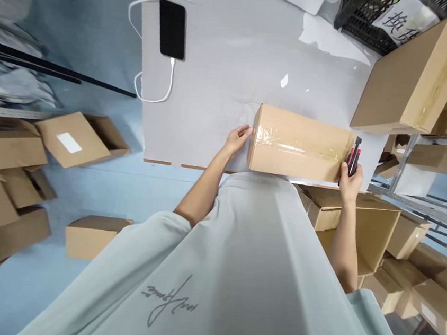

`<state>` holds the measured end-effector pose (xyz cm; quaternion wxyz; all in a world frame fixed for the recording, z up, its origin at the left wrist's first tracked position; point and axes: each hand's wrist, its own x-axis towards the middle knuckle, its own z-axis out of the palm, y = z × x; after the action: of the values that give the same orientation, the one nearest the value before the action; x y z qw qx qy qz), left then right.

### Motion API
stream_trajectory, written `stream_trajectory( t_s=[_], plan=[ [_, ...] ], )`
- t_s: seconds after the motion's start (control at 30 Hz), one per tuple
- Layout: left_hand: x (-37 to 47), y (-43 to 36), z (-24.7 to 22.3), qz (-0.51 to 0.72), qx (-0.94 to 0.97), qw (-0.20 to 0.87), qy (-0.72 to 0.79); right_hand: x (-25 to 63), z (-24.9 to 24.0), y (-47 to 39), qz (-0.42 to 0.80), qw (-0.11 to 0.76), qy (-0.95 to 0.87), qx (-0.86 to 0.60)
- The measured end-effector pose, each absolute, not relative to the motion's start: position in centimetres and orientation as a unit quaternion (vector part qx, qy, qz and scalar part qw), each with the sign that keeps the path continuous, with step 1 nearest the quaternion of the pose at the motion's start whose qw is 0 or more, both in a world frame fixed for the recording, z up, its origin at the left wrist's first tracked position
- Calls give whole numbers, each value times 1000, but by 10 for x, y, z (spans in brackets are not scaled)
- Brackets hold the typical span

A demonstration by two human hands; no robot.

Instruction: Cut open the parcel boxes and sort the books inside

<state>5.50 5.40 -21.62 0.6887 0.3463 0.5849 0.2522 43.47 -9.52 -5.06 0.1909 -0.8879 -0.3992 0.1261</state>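
Observation:
A long cardboard box (300, 143) with clear tape on its top lies near the front edge of the pale table (198, 106). At its left end is my left hand (239, 139), the fingers slightly apart and close to or touching the box's side, with nothing held. My right hand (350, 178), at the box's right end, is wrapped round a black and red box cutter (353, 159) that points away from me. The palm side of this hand is hidden.
A black phone (172, 29) with a white cable lies at the table's left. A larger taped carton (417, 76) and a black crate (367, 17) stand at the right. Several boxes lie on the floor at left, and more (377, 226) stand below right.

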Motion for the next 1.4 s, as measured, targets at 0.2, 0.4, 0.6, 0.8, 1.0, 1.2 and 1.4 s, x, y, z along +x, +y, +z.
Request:
stream_trajectory(
  t_s=[0.2, 0.4, 0.6, 0.8, 1.0, 1.2, 1.4],
  plan=[
    [1, 53, -155, 275, 499, 640, 516, 401, 1, -71, 77, 95, -503, -856],
    [-5, 54, -105, 248, 640, 596, 418, 326, 45, -23, 191, -55, -701, -685],
    [-1, 59, -120, 203, 661, 613, 381, 270, 60, 14, 200, -223, -769, -565],
    [-5, 57, -121, 207, 641, 639, 371, 252, 64, 32, 175, -302, -769, -535],
    [-3, 57, -122, 218, 628, 652, 365, 241, 62, 37, 161, -343, -761, -527],
    [-2, 58, -126, 218, 624, 658, 361, 242, 55, 38, 142, -366, -756, -524],
    [-2, 58, -127, 225, 621, 660, 358, 242, 54, 38, 152, -346, -755, -536]
  ],
)
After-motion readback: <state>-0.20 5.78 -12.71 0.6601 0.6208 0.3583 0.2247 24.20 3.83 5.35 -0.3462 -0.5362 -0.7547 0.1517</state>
